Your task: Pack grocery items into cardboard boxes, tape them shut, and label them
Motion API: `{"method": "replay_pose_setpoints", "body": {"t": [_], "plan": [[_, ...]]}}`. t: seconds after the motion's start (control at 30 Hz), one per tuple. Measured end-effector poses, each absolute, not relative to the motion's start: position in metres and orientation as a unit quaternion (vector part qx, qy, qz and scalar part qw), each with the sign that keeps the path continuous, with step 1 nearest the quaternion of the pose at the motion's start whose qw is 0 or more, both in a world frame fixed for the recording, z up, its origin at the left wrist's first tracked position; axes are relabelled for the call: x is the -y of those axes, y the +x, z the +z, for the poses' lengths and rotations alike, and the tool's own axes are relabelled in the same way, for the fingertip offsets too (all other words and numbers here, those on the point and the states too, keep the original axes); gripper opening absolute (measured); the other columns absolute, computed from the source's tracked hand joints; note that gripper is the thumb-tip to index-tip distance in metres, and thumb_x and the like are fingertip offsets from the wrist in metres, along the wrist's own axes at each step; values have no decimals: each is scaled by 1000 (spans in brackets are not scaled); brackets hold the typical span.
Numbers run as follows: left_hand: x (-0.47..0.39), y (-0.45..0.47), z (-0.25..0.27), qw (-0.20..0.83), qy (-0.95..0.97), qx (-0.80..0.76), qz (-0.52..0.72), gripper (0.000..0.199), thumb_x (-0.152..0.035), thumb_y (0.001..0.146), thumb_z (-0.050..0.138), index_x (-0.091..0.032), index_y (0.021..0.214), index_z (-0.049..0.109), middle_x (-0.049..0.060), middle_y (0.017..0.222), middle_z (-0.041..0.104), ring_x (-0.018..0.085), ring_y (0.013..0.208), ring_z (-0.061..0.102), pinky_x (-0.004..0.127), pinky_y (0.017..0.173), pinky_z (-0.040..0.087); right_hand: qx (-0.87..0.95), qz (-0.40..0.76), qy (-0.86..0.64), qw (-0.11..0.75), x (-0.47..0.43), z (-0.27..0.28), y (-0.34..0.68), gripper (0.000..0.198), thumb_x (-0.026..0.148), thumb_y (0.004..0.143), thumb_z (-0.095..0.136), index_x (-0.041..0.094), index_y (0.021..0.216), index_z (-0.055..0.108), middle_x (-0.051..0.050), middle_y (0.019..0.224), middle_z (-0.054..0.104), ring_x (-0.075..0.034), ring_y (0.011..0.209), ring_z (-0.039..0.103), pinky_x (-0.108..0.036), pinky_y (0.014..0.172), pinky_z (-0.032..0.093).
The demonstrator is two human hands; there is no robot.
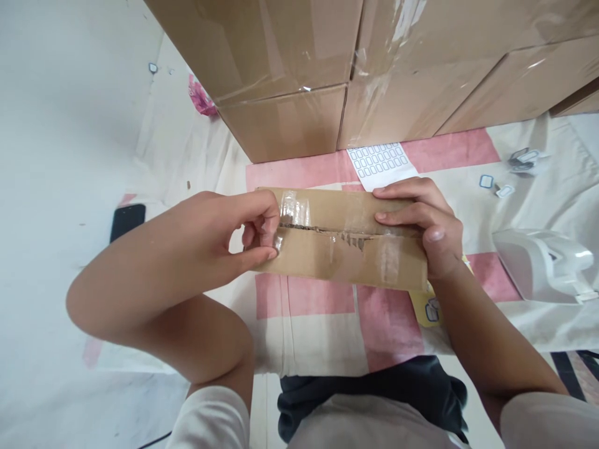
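A small flat cardboard box [322,265] lies in front of me with a seam running along its top. The seam has a rough, torn edge, and strips of clear tape [296,209] cross the cardboard. At the box's left end, my left hand [243,227] is closed in a pinch on a crumpled bit of clear tape [278,242]. My right hand [428,218] grips the right end, fingers on top and the thumb bent near the right edge. The underside of the box is hidden.
Large taped cartons [285,125] stand stacked at the back. A sheet of blue-bordered labels [381,163] lies behind the box on a pink-and-white cloth [322,340]. At right are a white plastic device [545,265] and loose labels [486,181]. A dark phone [127,221] lies left.
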State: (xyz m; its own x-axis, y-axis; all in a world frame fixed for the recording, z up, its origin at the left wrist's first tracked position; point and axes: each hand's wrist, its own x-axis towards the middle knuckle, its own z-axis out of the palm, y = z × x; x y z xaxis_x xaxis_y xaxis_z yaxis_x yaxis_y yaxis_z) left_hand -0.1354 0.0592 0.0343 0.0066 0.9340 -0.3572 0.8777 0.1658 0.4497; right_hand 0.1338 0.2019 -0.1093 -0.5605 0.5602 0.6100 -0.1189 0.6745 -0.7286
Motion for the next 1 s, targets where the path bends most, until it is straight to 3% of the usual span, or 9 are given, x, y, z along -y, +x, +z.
{"method": "replay_pose_setpoints", "body": {"t": [0.4, 0.57, 1.0], "plan": [[-57, -133, 38, 267, 639, -719, 50, 2, -29, 83, 55, -28, 81, 56, -7, 74, 67, 12, 53, 55, 25, 49, 38, 802, 358, -105, 467, -204, -110, 133, 44, 51, 105, 39, 31, 106, 79, -6, 123, 71, -31, 116, 66, -58, 104, 55], [-49, -137, 49, 309, 666, -678, 39, 6, -33, 87, 57, -27, 87, 57, -6, 84, 70, 12, 66, 61, 21, 56, 46, 803, 361, -116, 459, -205, -112, 134, 47, 55, 105, 38, 32, 105, 79, -4, 124, 71, -32, 115, 67, -61, 105, 54], [-68, -146, 29, 333, 673, -659, 42, 5, -29, 86, 57, -25, 84, 57, -7, 78, 65, 10, 62, 57, 20, 59, 42, 798, 370, -100, 465, -206, -112, 132, 45, 53, 106, 40, 31, 106, 78, -5, 123, 70, -31, 117, 66, -59, 106, 55]]}}
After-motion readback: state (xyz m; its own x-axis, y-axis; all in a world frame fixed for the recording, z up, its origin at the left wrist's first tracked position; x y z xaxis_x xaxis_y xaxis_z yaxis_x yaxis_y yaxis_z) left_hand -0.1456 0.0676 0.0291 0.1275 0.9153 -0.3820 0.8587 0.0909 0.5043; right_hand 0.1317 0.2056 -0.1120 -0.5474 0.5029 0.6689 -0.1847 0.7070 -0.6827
